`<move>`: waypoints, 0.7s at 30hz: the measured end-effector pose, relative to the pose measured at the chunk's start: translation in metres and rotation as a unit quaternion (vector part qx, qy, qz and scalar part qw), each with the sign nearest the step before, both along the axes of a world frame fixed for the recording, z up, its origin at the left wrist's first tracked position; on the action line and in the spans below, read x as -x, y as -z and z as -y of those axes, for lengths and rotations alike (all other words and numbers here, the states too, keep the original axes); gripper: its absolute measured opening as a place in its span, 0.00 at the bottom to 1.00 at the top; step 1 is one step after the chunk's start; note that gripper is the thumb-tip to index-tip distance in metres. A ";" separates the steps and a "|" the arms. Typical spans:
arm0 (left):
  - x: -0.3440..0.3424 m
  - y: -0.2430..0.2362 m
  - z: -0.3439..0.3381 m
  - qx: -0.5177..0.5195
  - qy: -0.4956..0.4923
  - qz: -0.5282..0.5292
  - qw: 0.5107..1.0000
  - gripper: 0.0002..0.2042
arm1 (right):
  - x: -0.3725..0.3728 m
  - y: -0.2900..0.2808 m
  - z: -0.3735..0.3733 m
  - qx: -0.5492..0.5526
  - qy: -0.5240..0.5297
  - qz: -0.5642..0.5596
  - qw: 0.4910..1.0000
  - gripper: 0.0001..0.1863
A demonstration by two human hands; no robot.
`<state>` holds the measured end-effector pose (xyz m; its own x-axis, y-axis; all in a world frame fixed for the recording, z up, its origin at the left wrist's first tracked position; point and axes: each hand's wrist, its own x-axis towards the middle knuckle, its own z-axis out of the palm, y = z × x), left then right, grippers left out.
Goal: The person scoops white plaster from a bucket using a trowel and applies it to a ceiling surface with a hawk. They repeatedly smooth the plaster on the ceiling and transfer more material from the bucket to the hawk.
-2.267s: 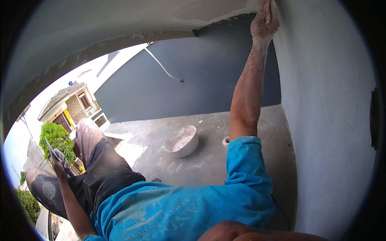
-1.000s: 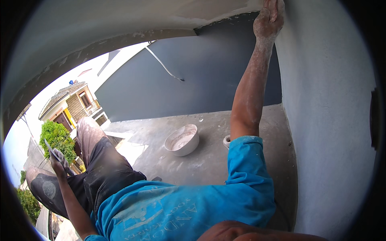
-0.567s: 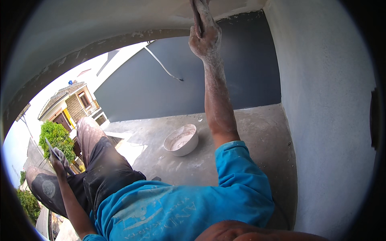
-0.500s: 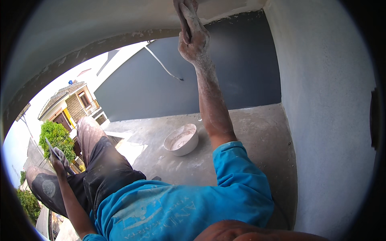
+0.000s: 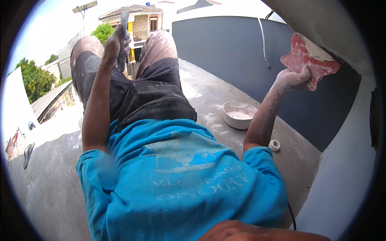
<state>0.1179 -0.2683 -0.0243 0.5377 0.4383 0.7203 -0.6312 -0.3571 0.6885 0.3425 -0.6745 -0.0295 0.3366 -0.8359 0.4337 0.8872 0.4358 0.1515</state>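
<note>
Red and ragged-edged, a flat plastic piece (image 5: 309,60) smeared with pale filler sits in the right hand (image 5: 292,79), whose grip is closed on its lower edge; the piece is pressed up against the white overhang (image 5: 321,24) where it meets the dark grey wall (image 5: 225,48), probably so the filler spreads into that joint. The arm is dusted white to the elbow. Well to the left of the red piece, the left hand (image 5: 116,42) is raised before the knees, its grip wrapped tightly round the handle of a scraper (image 5: 123,32) held blade-up, seemingly kept out of the way rather than in use. Below the red piece, on the concrete floor (image 5: 209,96), a white bowl (image 5: 239,114) of filler stands within the right arm's reach, and a small white roll of tape (image 5: 274,145) lies nearer the person, just beside the elbow. The person wears a blue shirt (image 5: 181,176) and dark shorts, spattered legs stretched out. Far left of the red piece, beyond the floor's edge, stand trees and a house (image 5: 138,20).
</note>
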 end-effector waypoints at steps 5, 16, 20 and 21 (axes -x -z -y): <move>0.006 -0.010 0.014 -0.088 -0.077 -0.007 0.993 0.20 | -0.023 0.015 -0.050 -0.040 0.010 0.047 0.998 0.27; 0.013 0.006 0.070 -0.334 -0.177 -0.054 0.924 0.22 | 0.056 0.037 -0.151 0.129 -0.129 0.094 0.979 0.18; 0.001 0.016 0.090 -0.377 -0.186 -0.067 0.905 0.22 | 0.068 0.043 -0.146 0.098 -0.220 0.098 0.966 0.13; -0.002 0.014 0.094 -0.376 -0.194 -0.068 0.904 0.22 | 0.065 0.039 -0.147 0.084 -0.207 0.090 0.970 0.11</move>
<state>0.1198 -0.3618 -0.0387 0.5545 0.0273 0.8317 -0.2856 -0.9325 0.2210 0.2773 -0.5280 -0.0687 0.5347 -0.5573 0.6352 0.5958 0.7817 0.1843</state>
